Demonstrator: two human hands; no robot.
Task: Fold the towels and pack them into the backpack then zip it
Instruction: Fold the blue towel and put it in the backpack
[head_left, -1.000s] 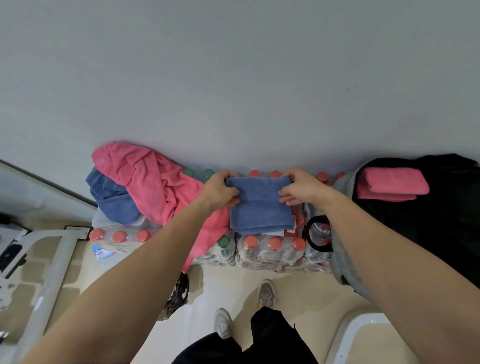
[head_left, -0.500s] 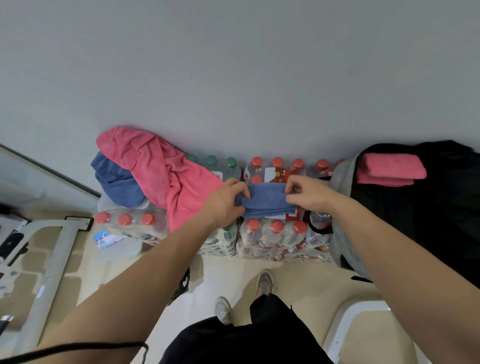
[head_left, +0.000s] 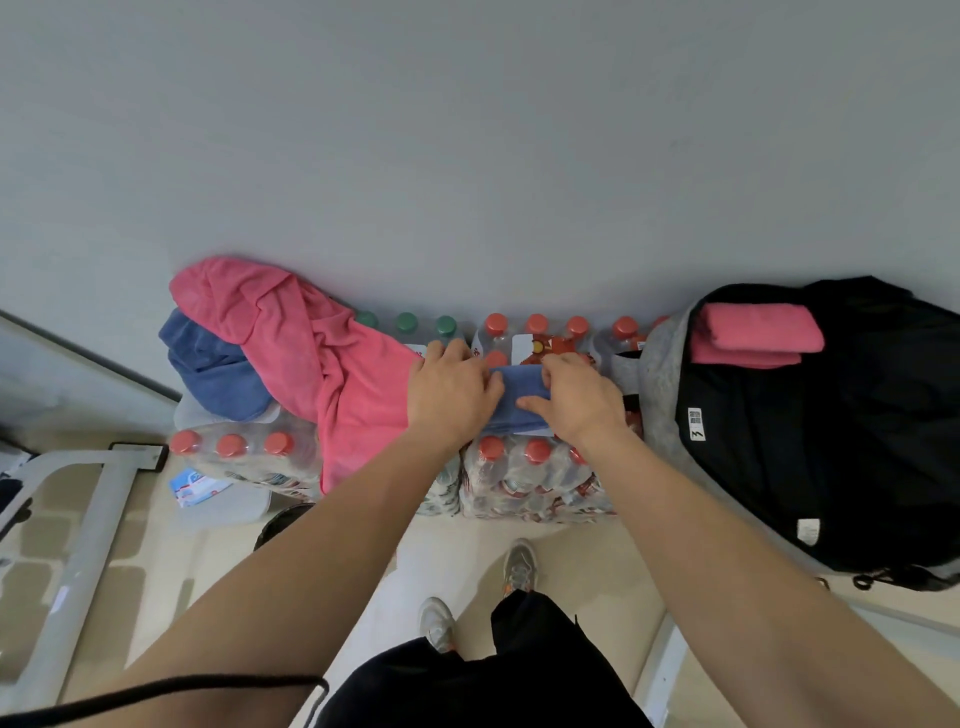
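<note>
Two towels lie loose, by my count. Largest is the black backpack (head_left: 831, 441), open on the right with a folded pink towel (head_left: 756, 335) in its mouth. Left of it, shrink-wrapped bottle packs (head_left: 530, 478) carry a crumpled pink towel (head_left: 311, 353) and a crumpled blue towel (head_left: 213, 369). The folded blue towel (head_left: 514, 400) sits on the bottle caps. My left hand (head_left: 452, 389) and right hand (head_left: 576, 400) grip its ends, fingers curled over the cloth. I judge it light, soft and floppy, so I would pinch through all layers at both ends, or the fold opens

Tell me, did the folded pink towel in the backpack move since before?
No. The folded pink towel keeps its place at the backpack top, beside the grey rim.
</note>
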